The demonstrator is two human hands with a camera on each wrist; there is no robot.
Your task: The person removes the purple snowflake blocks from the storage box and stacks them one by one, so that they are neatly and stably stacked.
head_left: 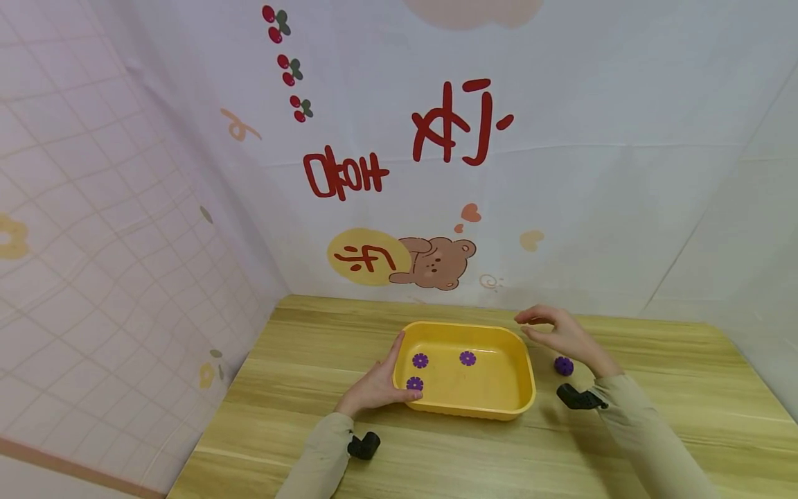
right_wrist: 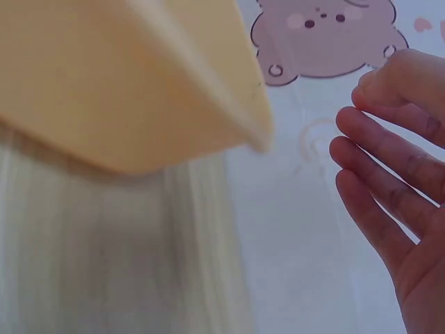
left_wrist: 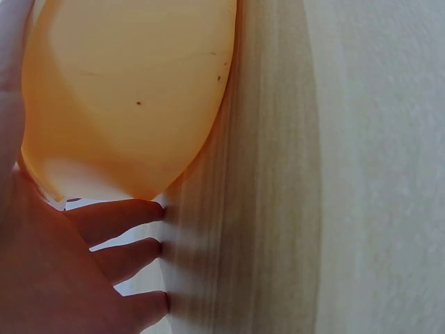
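Observation:
A yellow plastic tray point(head_left: 464, 407) sits on the wooden table. Inside it lie three purple notched discs: one near the left hand's thumb point(head_left: 414, 384), another by the left wall point(head_left: 420, 360) and a third toward the back point(head_left: 467, 358). My left hand point(head_left: 377, 384) holds the tray's left end, thumb on the near rim; lower fingers point(left_wrist: 128, 257) spread out beneath the tray wall in the left wrist view. Above the tray's back right corner, my right hand point(head_left: 557, 335) hovers with loosely bent fingers and nothing visible in them. A purple roundish piece point(head_left: 564, 366) rests below its wrist.
The wooden table point(head_left: 299, 360) meets a white cloth backdrop point(head_left: 592, 208) printed with red characters and a bear. A checked cloth point(head_left: 112, 277) hangs at the left. Black wrist mounts point(head_left: 364, 445) sit on both sleeves.

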